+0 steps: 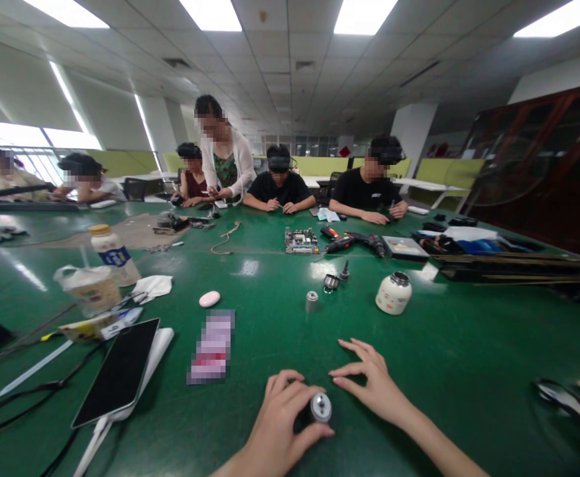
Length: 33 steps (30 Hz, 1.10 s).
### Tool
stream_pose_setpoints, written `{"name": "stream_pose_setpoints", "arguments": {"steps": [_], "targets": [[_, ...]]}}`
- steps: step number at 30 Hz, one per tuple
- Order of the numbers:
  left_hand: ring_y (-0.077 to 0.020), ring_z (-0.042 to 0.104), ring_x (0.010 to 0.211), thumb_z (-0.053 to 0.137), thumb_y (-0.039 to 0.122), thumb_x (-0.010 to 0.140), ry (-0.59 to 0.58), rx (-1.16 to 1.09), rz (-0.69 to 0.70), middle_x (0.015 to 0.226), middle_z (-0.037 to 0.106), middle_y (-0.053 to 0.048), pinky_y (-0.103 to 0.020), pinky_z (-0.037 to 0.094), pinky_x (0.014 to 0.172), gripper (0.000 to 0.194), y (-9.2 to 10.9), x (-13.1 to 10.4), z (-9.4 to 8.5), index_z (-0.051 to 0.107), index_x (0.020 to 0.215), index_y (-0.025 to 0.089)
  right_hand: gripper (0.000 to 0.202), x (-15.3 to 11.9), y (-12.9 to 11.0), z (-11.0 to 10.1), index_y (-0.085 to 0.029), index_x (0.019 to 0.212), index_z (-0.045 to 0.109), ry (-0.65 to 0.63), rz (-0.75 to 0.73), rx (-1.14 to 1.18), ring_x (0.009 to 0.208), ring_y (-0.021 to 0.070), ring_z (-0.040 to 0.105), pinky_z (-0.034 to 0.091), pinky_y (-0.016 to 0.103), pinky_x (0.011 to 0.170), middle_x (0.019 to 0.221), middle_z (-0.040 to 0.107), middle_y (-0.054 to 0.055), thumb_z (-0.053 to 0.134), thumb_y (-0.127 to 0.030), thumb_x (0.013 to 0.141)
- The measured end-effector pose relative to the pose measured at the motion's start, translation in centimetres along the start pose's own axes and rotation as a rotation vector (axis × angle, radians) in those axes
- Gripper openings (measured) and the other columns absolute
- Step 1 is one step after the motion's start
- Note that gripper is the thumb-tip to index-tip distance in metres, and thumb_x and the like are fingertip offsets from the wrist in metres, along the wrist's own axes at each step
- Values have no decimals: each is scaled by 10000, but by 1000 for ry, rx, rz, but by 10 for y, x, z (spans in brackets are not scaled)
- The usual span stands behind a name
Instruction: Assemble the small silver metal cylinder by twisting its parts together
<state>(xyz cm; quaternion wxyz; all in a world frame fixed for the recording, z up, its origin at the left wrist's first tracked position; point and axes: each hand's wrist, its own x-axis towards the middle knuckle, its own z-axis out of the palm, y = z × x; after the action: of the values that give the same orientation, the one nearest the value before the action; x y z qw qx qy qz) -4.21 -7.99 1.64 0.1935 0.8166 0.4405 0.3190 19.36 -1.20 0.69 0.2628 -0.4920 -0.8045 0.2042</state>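
A small silver metal cylinder (321,407) with a round top stands on the green table near the front edge. My left hand (284,419) curls around its left side, thumb in front and fingers behind, holding it. To the right of the cylinder, my right hand (369,377) hovers with thumb and fingers apart and nothing between them. Farther back stands a second metal cylinder (311,302). Behind that lie a small metal housing (330,283) and a dark pointed part (344,271). A cream jar (394,293) without a lid is at the right.
At the left are a tablet (120,371), cables, a drink cup (89,290) and a bottle (115,255). A pink oval object (209,299) lies mid-table. Beyond are a circuit board (301,241), power drills (339,241) and several people.
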Motion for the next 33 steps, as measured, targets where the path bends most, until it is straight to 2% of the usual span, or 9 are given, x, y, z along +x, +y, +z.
{"name": "stream_pose_setpoints", "arguments": {"steps": [4, 9, 14, 18, 24, 26, 28, 31, 33], "targets": [[-286, 509, 1101, 691, 482, 817, -3, 6, -5, 1034, 699, -40, -436, 412, 931, 416, 0, -1, 1, 619, 1171, 274, 127, 1, -5, 1, -379, 919, 777, 44, -9, 44, 1288, 338, 428, 270, 624, 1035, 1311, 615, 42, 703, -404, 819], [-287, 503, 1096, 694, 477, 816, -6, 0, -8, 1036, 697, -40, -439, 406, 932, 415, 0, -1, 2, 618, 1169, 272, 166, -4, -38, -10, -344, 969, 770, 40, -36, 204, 1222, 299, 502, 351, 554, 1031, 1205, 679, 52, 660, -405, 862], [-281, 505, 1089, 701, 448, 820, -10, -20, -13, 1018, 688, -49, -433, 413, 927, 382, 1, -1, 1, 631, 1141, 253, 156, -16, -66, -12, -398, 990, 757, -27, -90, 100, 1264, 310, 458, 337, 559, 1039, 1257, 650, 22, 654, -392, 872], [-274, 505, 1086, 703, 432, 823, -7, -21, -1, 1021, 685, -40, -426, 416, 926, 370, 0, -1, 2, 627, 1142, 259, 172, -20, -70, -8, -408, 1013, 747, -23, -110, 46, 1262, 314, 458, 354, 554, 1024, 1256, 649, 21, 647, -365, 879], [-260, 501, 1089, 704, 427, 825, -12, -28, 4, 1053, 684, -14, -418, 413, 935, 365, -1, -1, 3, 609, 1148, 286, 143, -22, -69, 0, -372, 965, 763, -3, -95, 118, 1214, 307, 495, 365, 540, 1009, 1188, 685, 30, 652, -353, 877], [-260, 502, 1091, 702, 429, 827, -11, -27, 3, 1057, 684, -11, -420, 414, 936, 363, -1, -1, 2, 605, 1149, 294, 111, -21, -68, 2, -349, 921, 768, 0, -73, 154, 1193, 305, 508, 368, 534, 998, 1155, 697, 34, 676, -346, 858], [-264, 510, 1084, 701, 435, 826, -8, -21, 3, 1040, 685, -16, -423, 422, 927, 359, -1, -1, 2, 608, 1143, 294, 40, -21, -67, 4, -291, 797, 755, 28, -47, 198, 1159, 302, 528, 373, 516, 985, 1086, 716, 39, 728, -316, 811], [-271, 524, 1074, 696, 440, 829, 0, -7, 10, 1024, 686, -31, -429, 440, 906, 381, -3, -1, 3, 595, 1165, 289, 230, -19, -64, 6, -211, 587, 619, 76, -25, 265, 1067, 294, 571, 385, 475, 952, 947, 726, 36, 831, -228, 675], [-273, 533, 1064, 707, 447, 817, 45, -4, 8, 1056, 674, -58, -427, 460, 887, 443, -5, -2, 5, 565, 1194, 261, 302, -19, -61, 9, -200, 588, 561, 73, 8, 331, 989, 276, 601, 402, 446, 916, 916, 712, 29, 862, -173, 600]]}}
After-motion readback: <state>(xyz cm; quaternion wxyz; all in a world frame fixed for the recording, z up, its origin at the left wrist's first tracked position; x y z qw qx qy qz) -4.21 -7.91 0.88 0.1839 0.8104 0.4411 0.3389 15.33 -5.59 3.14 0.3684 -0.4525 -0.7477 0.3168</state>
